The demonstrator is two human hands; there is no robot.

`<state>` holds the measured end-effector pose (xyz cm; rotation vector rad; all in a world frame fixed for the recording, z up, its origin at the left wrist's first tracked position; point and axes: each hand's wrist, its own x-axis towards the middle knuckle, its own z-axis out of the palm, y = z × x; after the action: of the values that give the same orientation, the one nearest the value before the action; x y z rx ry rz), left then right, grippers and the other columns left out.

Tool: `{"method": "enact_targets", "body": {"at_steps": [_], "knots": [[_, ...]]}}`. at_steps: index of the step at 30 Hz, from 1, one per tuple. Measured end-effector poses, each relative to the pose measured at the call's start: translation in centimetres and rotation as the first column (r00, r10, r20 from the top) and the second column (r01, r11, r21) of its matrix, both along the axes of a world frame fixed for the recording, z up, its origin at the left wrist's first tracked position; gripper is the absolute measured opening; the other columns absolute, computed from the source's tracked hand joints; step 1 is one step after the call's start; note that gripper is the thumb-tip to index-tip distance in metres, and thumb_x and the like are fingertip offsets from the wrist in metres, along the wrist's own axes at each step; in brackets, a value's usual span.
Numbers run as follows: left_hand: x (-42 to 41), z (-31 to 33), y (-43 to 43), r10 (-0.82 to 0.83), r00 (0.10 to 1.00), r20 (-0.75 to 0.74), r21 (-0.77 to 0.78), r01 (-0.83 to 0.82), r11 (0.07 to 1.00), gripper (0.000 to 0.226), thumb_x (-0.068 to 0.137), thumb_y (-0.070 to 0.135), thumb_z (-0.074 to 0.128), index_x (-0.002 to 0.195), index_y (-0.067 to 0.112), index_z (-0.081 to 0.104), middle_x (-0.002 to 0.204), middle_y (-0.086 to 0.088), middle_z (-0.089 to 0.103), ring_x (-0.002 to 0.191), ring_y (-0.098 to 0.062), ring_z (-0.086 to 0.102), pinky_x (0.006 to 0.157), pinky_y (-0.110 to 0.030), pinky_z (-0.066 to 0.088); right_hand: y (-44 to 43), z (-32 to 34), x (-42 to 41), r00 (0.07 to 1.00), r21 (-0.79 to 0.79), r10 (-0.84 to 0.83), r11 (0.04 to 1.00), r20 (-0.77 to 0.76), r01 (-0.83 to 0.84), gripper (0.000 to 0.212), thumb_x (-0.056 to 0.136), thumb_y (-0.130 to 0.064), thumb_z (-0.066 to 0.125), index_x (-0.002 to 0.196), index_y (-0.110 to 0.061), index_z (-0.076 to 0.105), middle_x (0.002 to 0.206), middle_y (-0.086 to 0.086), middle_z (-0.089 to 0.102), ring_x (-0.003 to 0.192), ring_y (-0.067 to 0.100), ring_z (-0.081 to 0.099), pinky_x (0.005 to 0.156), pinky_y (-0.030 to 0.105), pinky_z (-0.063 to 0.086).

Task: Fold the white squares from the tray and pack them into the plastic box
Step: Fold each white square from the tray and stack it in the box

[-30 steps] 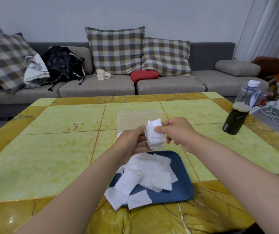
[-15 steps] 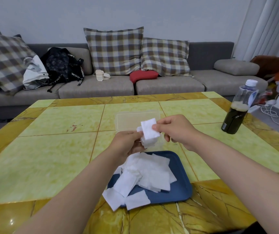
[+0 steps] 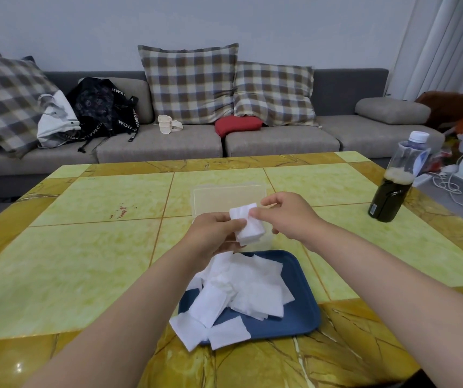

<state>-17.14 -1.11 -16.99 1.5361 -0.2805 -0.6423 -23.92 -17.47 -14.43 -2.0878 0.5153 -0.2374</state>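
Above the far edge of the blue tray (image 3: 300, 317), both hands work one white square (image 3: 248, 229) in mid-air. Left hand (image 3: 213, 233): fingers curled beneath the square, thumb pressed on its left face. Right hand (image 3: 287, 217): thumb and forefinger pinching the upper right corner, other fingers loosely curled. The square appears doubled over, so the step in hand is judged to be the folding of a single piece, near completion. It lies between the two thumbs, clear of the table and just in front of the clear plastic box (image 3: 227, 196), whose contents cannot be made out. The next move calls for pressing the crease flat and carrying the piece forward into the box. A loose heap of unfolded squares (image 3: 247, 289) fills the tray, several overhanging its near-left rim onto the yellow tiled table (image 3: 84, 247); most of the task is judged undone.
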Motion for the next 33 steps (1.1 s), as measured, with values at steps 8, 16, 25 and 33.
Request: {"method": "enact_targets", "body": {"at_steps": [8, 16, 25, 33], "knots": [[1.7, 0.7, -0.5, 0.002, 1.0, -0.012, -0.104, -0.004, 0.995, 0.02, 0.096, 0.012, 0.064, 0.116, 0.007, 0.069, 0.107, -0.009, 0.076, 0.085, -0.016, 0.074, 0.07, -0.024, 0.059, -0.7, 0.5, 1.7, 0.989, 0.385, 0.147, 0.914, -0.024, -0.126, 0.02, 0.09, -0.018, 0.074, 0.108, -0.011, 0.073, 0.099, 0.003, 0.076, 0.08, 0.016, 0.068, 0.082, 0.035, 0.055], [5.7, -2.6, 0.3, -0.206, 0.62, 0.757, 0.49, -0.33, 0.807, 0.035, 0.097, 0.028, 0.06, 0.131, 0.022, 0.061, 0.125, 0.003, 0.062, 0.119, -0.017, 0.053, 0.094, -0.025, 0.042, -1.2, -1.7, 5.6, 0.996, -0.26, -0.072, 0.964, -0.046, 0.058, 0.02, 0.079, -0.014, 0.073, 0.086, 0.005, 0.071, 0.085, 0.021, 0.07, 0.072, 0.032, 0.066, 0.07, 0.045, 0.062], [6.3, -5.1, 1.0, -0.371, 0.52, 0.769, 0.558, -0.265, 0.786, 0.036, 0.101, 0.031, 0.052, 0.134, 0.02, 0.059, 0.131, 0.001, 0.055, 0.126, -0.018, 0.039, 0.099, -0.021, 0.03, 1.2, -2.5, 7.9, 0.938, -0.519, -0.092, 0.849, -0.334, -0.101, 0.02, 0.075, -0.015, 0.069, 0.065, -0.012, 0.052, 0.062, 0.002, 0.059, 0.057, 0.022, 0.066, 0.046, 0.02, 0.04], [5.5, -5.5, 1.8, -0.46, 0.471, 0.753, 0.603, -0.211, 0.77, 0.05, 0.104, 0.039, 0.04, 0.15, 0.02, 0.04, 0.151, 0.0, 0.043, 0.14, -0.018, 0.031, 0.115, -0.03, 0.024, 1.6, -2.9, 7.9, 0.946, -0.396, -0.032, 0.912, -0.321, -0.104, 0.03, 0.09, -0.021, 0.057, 0.063, -0.012, 0.048, 0.059, 0.003, 0.05, 0.053, 0.021, 0.048, 0.048, 0.025, 0.034]]}}
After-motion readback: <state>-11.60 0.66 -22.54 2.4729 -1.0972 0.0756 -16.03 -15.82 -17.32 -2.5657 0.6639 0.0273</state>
